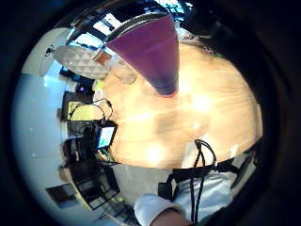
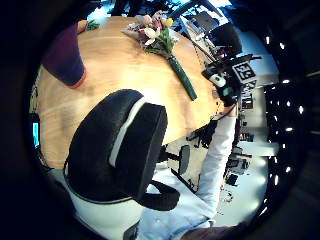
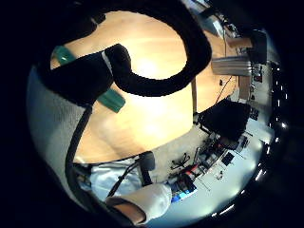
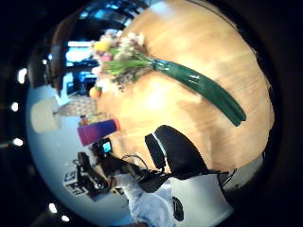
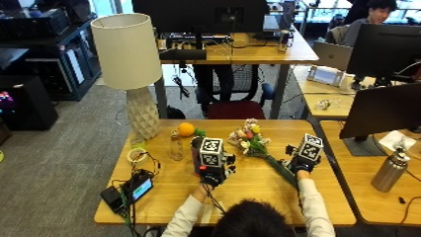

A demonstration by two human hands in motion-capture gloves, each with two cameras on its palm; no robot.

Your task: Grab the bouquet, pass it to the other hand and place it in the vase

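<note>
The bouquet [image 5: 258,147] lies flat on the wooden tabletop [image 5: 171,182] between the hands, left hand [image 5: 212,174] near the purple vase [image 2: 64,56], right hand [image 5: 300,165] beside its stems, finger positions indiscernible.

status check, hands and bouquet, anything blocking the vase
Both hands empty, right hand by the stems. Bouquet flat on table. Vase upright, nothing blocking.

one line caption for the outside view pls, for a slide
Person seated at a wooden table, both gloved hands raised above it, bouquet lying by the right hand.
</note>
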